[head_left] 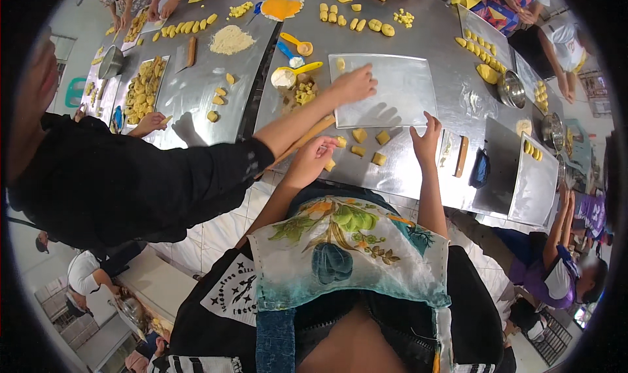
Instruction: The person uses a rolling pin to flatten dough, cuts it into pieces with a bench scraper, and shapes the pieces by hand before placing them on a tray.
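Note:
My left hand (310, 162) pinches a small piece of yellow dough (341, 141) at the near edge of the steel table. Right of it lie several cut dough pieces (359, 135), and one more dough piece (330, 165) is beside my fingers. My right hand (426, 139) has its fingers spread at the near right corner of a metal tray (405, 88); whether it touches the rim I cannot tell. One dough piece (340, 64) sits in the tray's far left corner. A co-worker's hand (355, 84) reaches over the tray from the left.
A rolling pin (314, 132) lies under the co-worker's arm. Beyond are a yellow cup of flour (284, 78), cubed filling (305, 93) and coloured scoops (297, 45). To the right are a wooden-handled scraper (462, 156), a dark blue bundle (481, 168) and another tray (533, 183).

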Demonstrator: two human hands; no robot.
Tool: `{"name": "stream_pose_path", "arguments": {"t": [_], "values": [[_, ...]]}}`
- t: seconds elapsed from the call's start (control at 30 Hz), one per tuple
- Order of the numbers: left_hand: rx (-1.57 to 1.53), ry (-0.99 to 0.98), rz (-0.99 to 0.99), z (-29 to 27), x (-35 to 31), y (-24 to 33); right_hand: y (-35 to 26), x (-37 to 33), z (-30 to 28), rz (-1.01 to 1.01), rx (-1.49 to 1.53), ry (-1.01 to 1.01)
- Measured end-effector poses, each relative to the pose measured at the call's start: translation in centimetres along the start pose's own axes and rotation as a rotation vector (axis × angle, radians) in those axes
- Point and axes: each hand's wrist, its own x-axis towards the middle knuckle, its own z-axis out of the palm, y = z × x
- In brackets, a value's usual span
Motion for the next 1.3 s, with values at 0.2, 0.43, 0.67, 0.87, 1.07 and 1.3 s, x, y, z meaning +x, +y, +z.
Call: {"name": "stream_pose_path", "arguments": {"t": [0.2,0.43,0.67,0.87,1.07,1.3], "values": [[-0.084,-0.104,-0.141,-1.0,-0.1,1.7,-0.9,0.5,1.3,-0.003,-0.003,-0.054],[-0.187,-0.187,-0.135,-1.9,-0.2,1.1,-1.1,0.4,2.0,0.013,-0.032,-0.092],[-0.259,-0.25,-0.25,-3.0,-0.2,3.0,-1.4,0.0,2.5,0.015,-0.026,-0.124],[-0.397,-0.235,-0.339,-3.8,0.0,4.8,-1.4,0.0,2.6,-0.008,-0.025,-0.162],[-0.44,-0.178,-0.351,-4.5,-0.3,4.9,-1.9,-0.6,3.3,0.024,0.015,-0.24],[-0.461,-0.114,-0.3,-5.9,-0.1,5.8,-3.7,-0.1,4.4,0.02,-0.093,-0.316]]}}
